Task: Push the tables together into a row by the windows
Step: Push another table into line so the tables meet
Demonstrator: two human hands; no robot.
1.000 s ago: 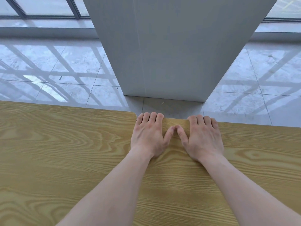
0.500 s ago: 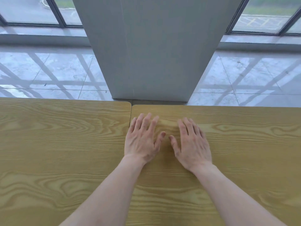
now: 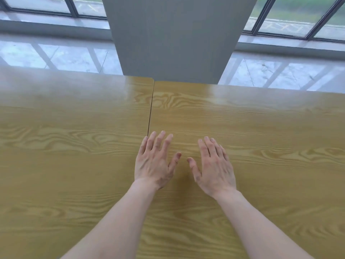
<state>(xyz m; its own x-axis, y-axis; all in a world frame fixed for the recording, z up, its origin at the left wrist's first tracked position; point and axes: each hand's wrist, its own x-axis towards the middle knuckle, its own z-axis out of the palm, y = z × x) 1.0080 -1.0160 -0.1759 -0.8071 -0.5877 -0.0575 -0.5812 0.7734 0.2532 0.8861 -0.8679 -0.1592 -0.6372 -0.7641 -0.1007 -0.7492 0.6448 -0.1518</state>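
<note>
Two wood-grain tables stand side by side in front of a grey pillar [image 3: 177, 38], with a thin dark seam [image 3: 150, 107] between them. All places here are given from that seam.

Far left of the seam, a window [image 3: 37, 4] with dark frames runs along the top edge, and below it lies a pale tiled floor [image 3: 61, 57] that shines with the light. The left table [image 3: 65, 137] fills the space left of the seam; its far right corner is rounded and touches the seam's far end. Its far edge sits a little farther back than that of its neighbour, so the two edges make a small step at the seam.

The left hand [image 3: 155, 161] lies palm down just right of the seam's near end, the little finger almost on the line. Its fingers [image 3: 159, 141] are spread wide and flat and hold nothing. Whether the palm presses the wood or only hovers just above it cannot be told.

The right table [image 3: 261, 128] spreads right of the seam, and both forearms reach across it from the near edge. The right hand [image 3: 214, 165] lies farther right of the seam, near the left hand but apart from it, thumbs pointing toward each other. It too is flat, fingers loosely spread, holding nothing.

Beyond the right table, far right of the seam, more floor and a second window [image 3: 298, 17] show past the pillar.
</note>
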